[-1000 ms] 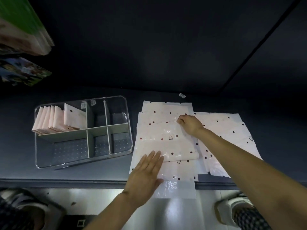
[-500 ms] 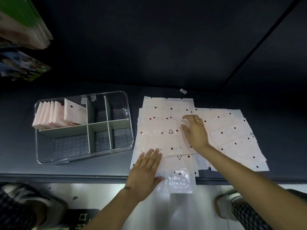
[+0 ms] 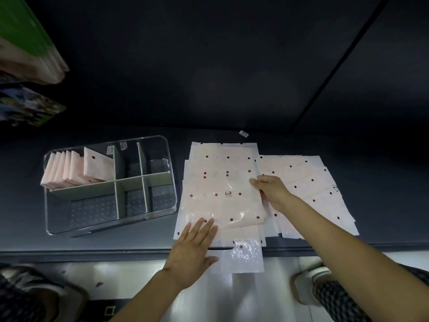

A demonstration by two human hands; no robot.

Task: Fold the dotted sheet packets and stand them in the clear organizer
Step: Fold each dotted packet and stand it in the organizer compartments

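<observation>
My flat left hand point(image 3: 193, 248) pins the top dotted packet point(image 3: 222, 196) on the stack beside the clear organizer point(image 3: 111, 184), right hand point(image 3: 270, 189) pinching its edge; slick plastic could slide, skewing the fold.

No word or number can be read. The top dotted sheet packet point(image 3: 222, 194) carries a small dark triangle sign. A packet in the right pile point(image 3: 334, 188) shows one too. The white tag on the counter point(image 3: 244, 134) is too blurred.
</observation>
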